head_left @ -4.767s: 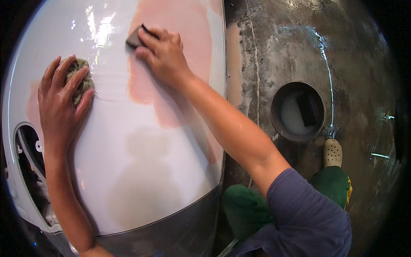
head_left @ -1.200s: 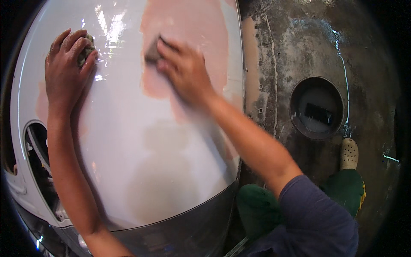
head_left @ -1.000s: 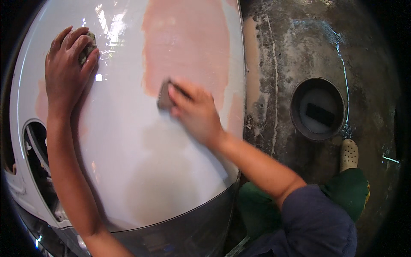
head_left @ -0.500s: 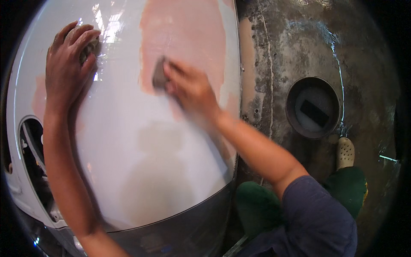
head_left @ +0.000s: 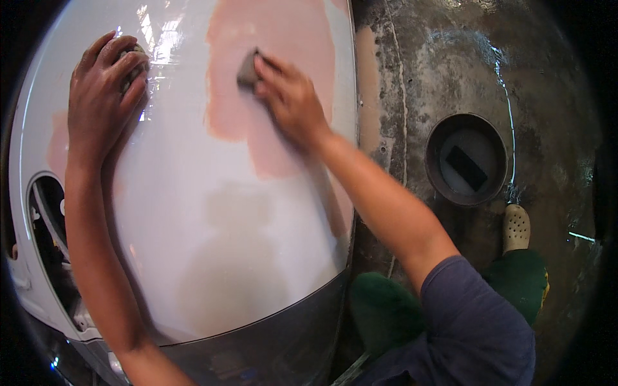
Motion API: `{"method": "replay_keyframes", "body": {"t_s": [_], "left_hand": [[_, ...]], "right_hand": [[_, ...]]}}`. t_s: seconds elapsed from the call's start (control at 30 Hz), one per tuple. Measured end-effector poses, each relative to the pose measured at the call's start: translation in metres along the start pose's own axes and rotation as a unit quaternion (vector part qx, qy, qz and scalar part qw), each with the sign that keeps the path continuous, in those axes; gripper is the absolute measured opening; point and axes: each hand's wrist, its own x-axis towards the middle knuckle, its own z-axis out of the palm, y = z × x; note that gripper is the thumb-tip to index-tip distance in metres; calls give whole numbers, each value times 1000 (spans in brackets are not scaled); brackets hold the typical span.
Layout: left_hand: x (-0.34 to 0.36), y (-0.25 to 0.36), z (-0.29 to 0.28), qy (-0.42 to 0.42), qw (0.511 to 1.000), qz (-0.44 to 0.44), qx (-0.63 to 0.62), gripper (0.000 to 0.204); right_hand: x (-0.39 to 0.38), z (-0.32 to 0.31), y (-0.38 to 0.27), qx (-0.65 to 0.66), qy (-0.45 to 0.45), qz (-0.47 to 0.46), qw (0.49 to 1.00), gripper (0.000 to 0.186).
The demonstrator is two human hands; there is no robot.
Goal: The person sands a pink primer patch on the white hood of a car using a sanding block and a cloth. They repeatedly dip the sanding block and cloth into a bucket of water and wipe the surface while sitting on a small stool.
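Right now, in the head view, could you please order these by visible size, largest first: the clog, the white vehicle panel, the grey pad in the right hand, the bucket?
1. White vehicle panel
2. Bucket
3. Clog and grey pad: unsure; they look close and the right hand partly covers the pad.

Ref: pink patch (head_left: 296, 32). R hand (head_left: 290, 96) w/ grey pad (head_left: 247, 73): 1.0 s ago at patch's lower edge; 0.5 s, on lower L part; now higher, inside L edge. L hand (head_left: 103, 96), L of patch: 4.8 s ago approx. level w/ its lower L corner, now higher; less cloth (head_left: 134, 76) showing. Blk block (head_left: 467, 168), well R of patch: was near-vert., now diag.
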Motion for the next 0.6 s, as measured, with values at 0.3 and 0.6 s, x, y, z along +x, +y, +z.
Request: {"method": "replay_keyframes", "body": {"t_s": [0.3, 0.6], "left_hand": [[-6, -2, 4, -6, 1000, -8, 10, 22], [-5, -2, 5, -8, 1000, -3, 6, 24]], "right_hand": [[-107, -21, -51, -78, -63, 36, 994, 50], [-4, 11, 8, -91, 3, 52, 994, 42]]}}
